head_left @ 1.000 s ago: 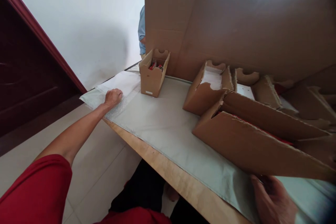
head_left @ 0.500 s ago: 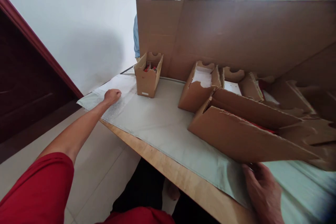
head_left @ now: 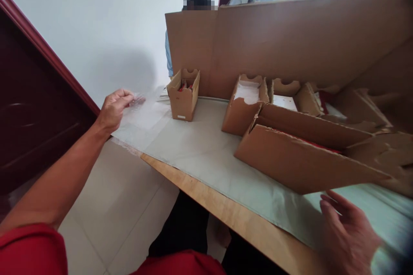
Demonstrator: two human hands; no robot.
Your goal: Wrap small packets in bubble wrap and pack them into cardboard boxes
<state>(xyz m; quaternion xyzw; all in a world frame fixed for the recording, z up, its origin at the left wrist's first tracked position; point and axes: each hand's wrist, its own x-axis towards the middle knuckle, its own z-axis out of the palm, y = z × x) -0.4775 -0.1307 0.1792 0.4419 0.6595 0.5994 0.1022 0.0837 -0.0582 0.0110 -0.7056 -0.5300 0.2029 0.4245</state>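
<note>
My left hand [head_left: 112,109] pinches the edge of a sheet of clear bubble wrap [head_left: 142,116] at the table's left end. The wrap is lifted at the pinched corner, and part of it hangs over the front edge. White papers [head_left: 164,95] lie partly under or behind it. My right hand [head_left: 351,232] is open over the cloth at the lower right, fingers apart and holding nothing. Just beyond its fingertips is the long cardboard box [head_left: 309,163], which has something red inside.
A small cardboard box [head_left: 182,103] with red items stands near the wrap. More cardboard boxes [head_left: 238,114] hold white pieces. A tall cardboard panel [head_left: 290,38] closes off the back, with a person [head_left: 167,53] behind it. Pale cloth [head_left: 200,146] covers the wooden table [head_left: 206,206].
My left hand has risen and moved left, lifting the bubble wrap's edge. My right hand has shifted right and away from the long box's lower edge.
</note>
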